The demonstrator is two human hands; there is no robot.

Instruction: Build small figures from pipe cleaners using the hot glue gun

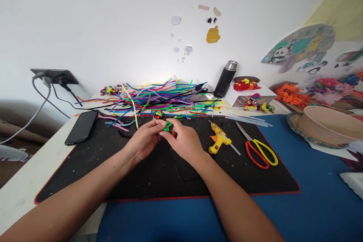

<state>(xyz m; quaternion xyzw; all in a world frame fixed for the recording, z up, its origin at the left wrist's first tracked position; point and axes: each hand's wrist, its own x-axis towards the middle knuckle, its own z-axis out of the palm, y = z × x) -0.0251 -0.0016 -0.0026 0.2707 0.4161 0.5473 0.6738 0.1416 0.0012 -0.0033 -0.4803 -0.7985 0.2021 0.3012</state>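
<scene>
A small green piece of bent pipe cleaner (168,125) is pinched between my two hands above the black mat (113,174). My left hand (149,136) holds it from the left with thumb and fingers closed. From the right, my right hand (183,138) grips it with thumb and forefinger. Just behind my left fingers sits a small figure (157,114) in red, yellow and green, partly hidden. A yellow glue gun (218,138) lies right of my right hand, with a glue stick out of its back. Scissors (256,147) with one red and one yellow handle lie beyond it.
A heap of coloured pipe cleaners (155,96) runs along the wall. A black phone (81,127) lies at the left. A black flask (226,79) stands at the back, beside a white box (244,96). Clear glue sticks (246,119) and a large bowl (331,124) are at the right.
</scene>
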